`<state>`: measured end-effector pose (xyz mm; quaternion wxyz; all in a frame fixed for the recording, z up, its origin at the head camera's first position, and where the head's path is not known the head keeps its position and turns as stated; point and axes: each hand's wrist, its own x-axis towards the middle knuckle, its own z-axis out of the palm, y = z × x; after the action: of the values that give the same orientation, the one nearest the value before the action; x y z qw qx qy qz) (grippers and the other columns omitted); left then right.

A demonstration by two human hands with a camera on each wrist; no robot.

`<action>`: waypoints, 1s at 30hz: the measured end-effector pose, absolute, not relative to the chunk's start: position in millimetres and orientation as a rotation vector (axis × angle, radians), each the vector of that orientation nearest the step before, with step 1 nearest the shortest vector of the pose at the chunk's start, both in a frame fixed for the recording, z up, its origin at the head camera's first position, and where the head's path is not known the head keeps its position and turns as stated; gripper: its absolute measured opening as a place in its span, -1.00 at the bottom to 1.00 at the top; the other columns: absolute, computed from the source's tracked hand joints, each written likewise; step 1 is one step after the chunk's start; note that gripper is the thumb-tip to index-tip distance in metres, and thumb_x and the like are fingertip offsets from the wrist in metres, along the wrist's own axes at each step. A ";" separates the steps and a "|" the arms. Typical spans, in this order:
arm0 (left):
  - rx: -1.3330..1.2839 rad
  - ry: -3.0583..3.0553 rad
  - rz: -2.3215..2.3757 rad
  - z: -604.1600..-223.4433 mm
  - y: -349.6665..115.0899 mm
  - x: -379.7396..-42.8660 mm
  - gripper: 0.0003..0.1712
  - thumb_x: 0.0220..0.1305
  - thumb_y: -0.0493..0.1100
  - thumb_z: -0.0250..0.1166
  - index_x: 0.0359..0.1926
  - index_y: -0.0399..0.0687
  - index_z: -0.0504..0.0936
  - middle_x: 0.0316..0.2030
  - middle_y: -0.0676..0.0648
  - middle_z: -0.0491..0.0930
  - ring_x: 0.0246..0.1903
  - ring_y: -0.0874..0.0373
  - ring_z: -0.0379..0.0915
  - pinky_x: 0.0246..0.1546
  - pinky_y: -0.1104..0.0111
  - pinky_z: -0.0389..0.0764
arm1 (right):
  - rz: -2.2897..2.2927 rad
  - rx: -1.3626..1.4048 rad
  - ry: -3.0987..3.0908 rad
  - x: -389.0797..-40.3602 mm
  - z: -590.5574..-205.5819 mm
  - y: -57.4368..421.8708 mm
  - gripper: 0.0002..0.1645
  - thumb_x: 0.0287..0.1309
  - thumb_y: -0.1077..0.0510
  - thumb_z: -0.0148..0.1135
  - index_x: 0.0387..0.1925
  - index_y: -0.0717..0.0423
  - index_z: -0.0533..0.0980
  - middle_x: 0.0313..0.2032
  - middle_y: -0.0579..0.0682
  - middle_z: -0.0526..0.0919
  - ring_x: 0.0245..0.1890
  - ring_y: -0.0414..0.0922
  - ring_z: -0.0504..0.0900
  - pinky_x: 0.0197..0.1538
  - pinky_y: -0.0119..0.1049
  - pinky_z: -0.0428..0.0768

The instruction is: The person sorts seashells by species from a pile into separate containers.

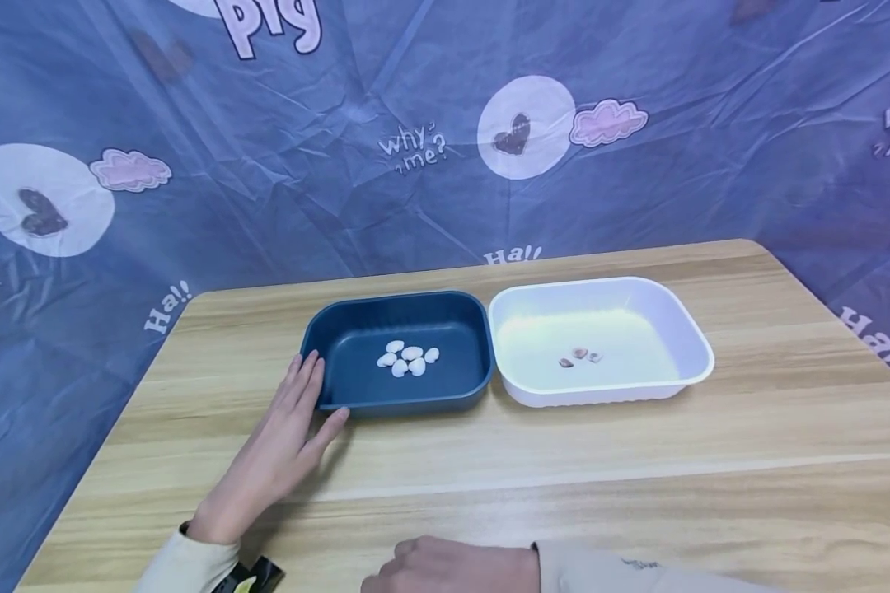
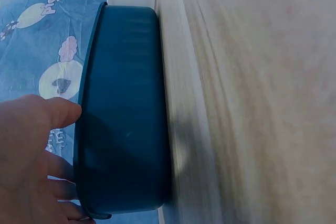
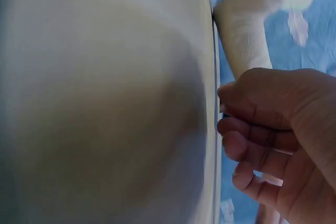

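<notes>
My left hand point(image 1: 278, 449) reaches to the near left corner of a dark blue tray point(image 1: 404, 405). Its fingers lie along the tray's left rim, and the thumb touches the front rim. In the left wrist view, thumb and fingers point(image 2: 62, 190) are spread apart at the rim. Several small white shells point(image 1: 412, 353) lie together on that tray's floor. At the bottom of the head view is my right hand point(image 1: 448, 568), partly cut off. The right wrist view has its fingers point(image 3: 257, 145) loosely curled near the table edge, with no held object distinguishable.
A white tray point(image 1: 601, 394) stands against the right side of the dark blue one, with a few small brownish shells point(image 1: 580, 353) in it. Both stand on a wood-grain table point(image 1: 564, 469). Behind the table hangs a blue printed cloth point(image 1: 304, 181).
</notes>
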<state>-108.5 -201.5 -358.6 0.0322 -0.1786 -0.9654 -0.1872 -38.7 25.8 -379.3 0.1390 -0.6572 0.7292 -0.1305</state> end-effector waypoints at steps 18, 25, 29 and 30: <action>-0.540 -2.997 -0.500 -357.5 -189.9 -127.4 0.05 0.36 0.37 -0.04 0.48 -0.36 -0.10 0.49 -0.28 -0.19 0.48 -0.13 -0.43 0.43 -0.01 -0.14 | -0.496 -1.782 2.649 -75.0 -358.6 86.5 -0.92 0.22 0.03 0.25 -0.28 -0.09 0.56 -0.38 -0.31 0.49 -0.40 -0.42 0.45 -0.25 -0.59 0.43; -0.527 -3.012 -0.494 -358.2 -189.5 -134.2 0.07 0.35 0.39 -0.05 0.47 -0.38 -0.10 0.49 -0.30 -0.18 0.48 -0.14 -0.44 0.43 -0.02 -0.17 | -0.547 -1.654 2.697 -87.5 -351.6 109.3 -0.88 0.15 0.06 0.31 -0.27 -0.05 0.57 -0.34 -0.27 0.52 -0.37 -0.42 0.47 -0.20 -0.52 0.50; -0.510 -3.015 -0.494 -358.0 -187.6 -137.3 0.08 0.35 0.40 -0.08 0.47 -0.39 -0.10 0.49 -0.31 -0.19 0.48 -0.14 -0.46 0.43 -0.01 -0.19 | -0.587 -1.587 2.699 -93.7 -343.8 119.5 -0.87 0.13 0.09 0.33 -0.27 -0.02 0.58 -0.33 -0.24 0.55 -0.36 -0.40 0.49 -0.25 -0.59 0.50; -0.505 -3.015 -0.492 -358.0 -187.0 -138.3 0.08 0.35 0.41 -0.08 0.46 -0.39 -0.10 0.49 -0.31 -0.19 0.48 -0.13 -0.46 0.43 0.00 -0.19 | -0.610 -1.570 2.704 -95.8 -341.2 123.1 -0.87 0.12 0.11 0.34 -0.27 -0.01 0.58 -0.33 -0.23 0.55 -0.36 -0.40 0.49 -0.27 -0.61 0.48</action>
<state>-138.3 -187.0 -358.0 0.0226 -0.1629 -0.9735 -0.1590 -95.8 123.1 -341.2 -0.0221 -0.4927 0.8486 -0.1914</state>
